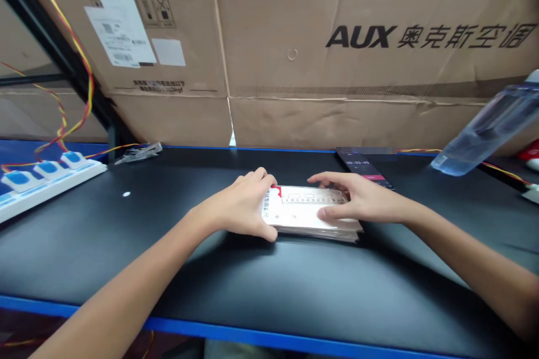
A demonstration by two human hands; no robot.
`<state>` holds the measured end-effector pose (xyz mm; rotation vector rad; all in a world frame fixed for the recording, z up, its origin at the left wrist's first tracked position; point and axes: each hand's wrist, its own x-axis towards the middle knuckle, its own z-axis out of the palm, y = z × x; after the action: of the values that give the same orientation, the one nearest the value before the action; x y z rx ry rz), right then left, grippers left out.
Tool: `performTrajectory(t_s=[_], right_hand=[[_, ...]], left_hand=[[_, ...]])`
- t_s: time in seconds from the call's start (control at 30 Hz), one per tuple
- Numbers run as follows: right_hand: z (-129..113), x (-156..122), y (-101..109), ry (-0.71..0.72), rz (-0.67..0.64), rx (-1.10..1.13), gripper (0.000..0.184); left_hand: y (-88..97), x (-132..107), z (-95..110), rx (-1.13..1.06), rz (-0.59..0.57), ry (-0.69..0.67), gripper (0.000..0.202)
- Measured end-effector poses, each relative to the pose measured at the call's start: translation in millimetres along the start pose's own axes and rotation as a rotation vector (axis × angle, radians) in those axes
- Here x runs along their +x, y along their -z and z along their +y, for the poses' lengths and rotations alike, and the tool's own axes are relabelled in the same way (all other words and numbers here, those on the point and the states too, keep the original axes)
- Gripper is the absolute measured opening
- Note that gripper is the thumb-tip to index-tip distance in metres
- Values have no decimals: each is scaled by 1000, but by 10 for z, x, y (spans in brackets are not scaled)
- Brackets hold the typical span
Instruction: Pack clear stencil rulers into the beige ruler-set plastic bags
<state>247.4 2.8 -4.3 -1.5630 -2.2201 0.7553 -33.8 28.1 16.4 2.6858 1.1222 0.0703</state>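
A: "Since both hands are down, where's the stack of packaged rulers?"
B: "Lying crosswise on the black tabletop, between them: left hand curled around its left end, right hand gripping the right."

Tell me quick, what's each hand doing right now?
Left hand: closed, holding the left end of a stack of packaged rulers.
Right hand: closed, holding the stack's right end.

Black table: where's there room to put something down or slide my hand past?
Free patches on the black table: between the white power strip and the left hand, and in front of the wrapped rulers. It's crowded back right, by the phone and water bottle.
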Motion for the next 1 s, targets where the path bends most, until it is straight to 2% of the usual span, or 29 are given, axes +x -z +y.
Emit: performTrajectory(t_s=[0.27, 0.53, 0.67, 0.77, 0.87, 0.93, 1.0], right_hand=[[-71, -9, 27, 2, -58, 83, 48], [-36, -1, -21, 43, 7, 57, 60], [44, 17, -71, 54, 86, 24, 64], [90, 38, -98, 128, 234, -79, 61], [95, 54, -113, 209, 390, -159, 51], [72, 56, -125, 238, 440, -160, 46], [36, 49, -148, 260, 425, -154, 40]], left_hand=[[7, -25, 18, -6, 39, -52, 86], [-31, 32, -63, -69, -27, -33, 94], [-30, 44, -93, -46, -1, -31, 92], [-38, 64, -126, 17, 45, 39, 81], [-68, 98, -167, 67, 114, 175, 71], [-91, 120, -186, 98, 160, 313, 68], [-110, 137, -191, 114, 190, 417, 71]])
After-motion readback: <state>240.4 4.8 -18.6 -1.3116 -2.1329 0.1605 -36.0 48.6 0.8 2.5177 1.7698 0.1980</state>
